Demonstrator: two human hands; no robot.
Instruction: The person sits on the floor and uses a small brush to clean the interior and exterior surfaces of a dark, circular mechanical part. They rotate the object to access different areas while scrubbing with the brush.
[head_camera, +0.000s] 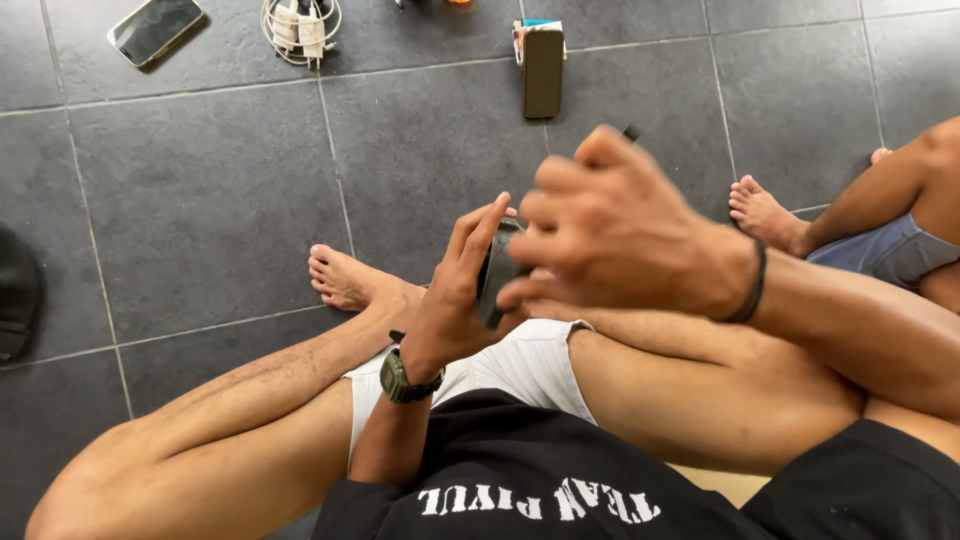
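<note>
Left hand (462, 290) is clasping a dark phone (494, 275) edge-on, right hand (610, 235) is curling fingers onto it from three o'clock.

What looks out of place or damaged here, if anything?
Nothing looks damaged or spilled. The left hand and right hand hold a small dark object. A phone and a coiled white charger lie loose on the tile floor.

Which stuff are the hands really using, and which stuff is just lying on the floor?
In use:
left hand
right hand
dark device held between them

Just lying about:
phone
white charger and cable
upright dark phone against a small box
dark cap
</note>
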